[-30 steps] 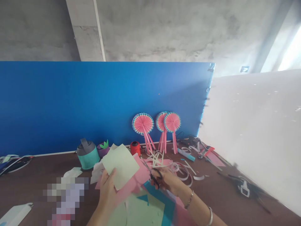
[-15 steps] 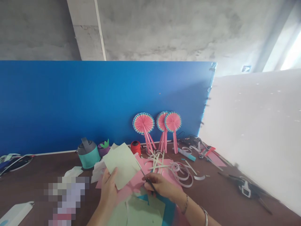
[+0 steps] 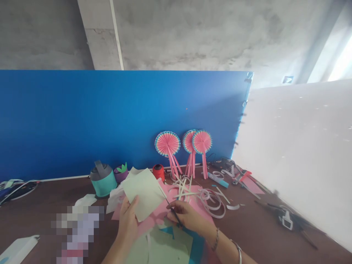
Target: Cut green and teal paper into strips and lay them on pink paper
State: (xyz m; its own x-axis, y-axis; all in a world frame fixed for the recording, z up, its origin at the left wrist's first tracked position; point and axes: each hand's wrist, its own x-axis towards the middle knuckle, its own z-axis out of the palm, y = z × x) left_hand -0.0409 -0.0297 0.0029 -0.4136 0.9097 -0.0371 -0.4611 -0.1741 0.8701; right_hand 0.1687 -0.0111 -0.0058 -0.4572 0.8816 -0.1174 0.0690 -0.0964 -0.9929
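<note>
The left hand (image 3: pixel 128 220) pinches the pale green sheet (image 3: pixel 145 192) between its fingers, over pink paper (image 3: pixel 155 213). Nearer the sheet's right edge, the right hand (image 3: pixel 188 217) has fingers wrapped round scissors (image 3: pixel 176 216) slanting up-left toward that edge.

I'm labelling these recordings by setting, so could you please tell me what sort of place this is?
Probably a paper-craft workspace: pleated pink rosettes stand at the back of the table, paper strips lie in front, and the right hand holds scissors.
</note>
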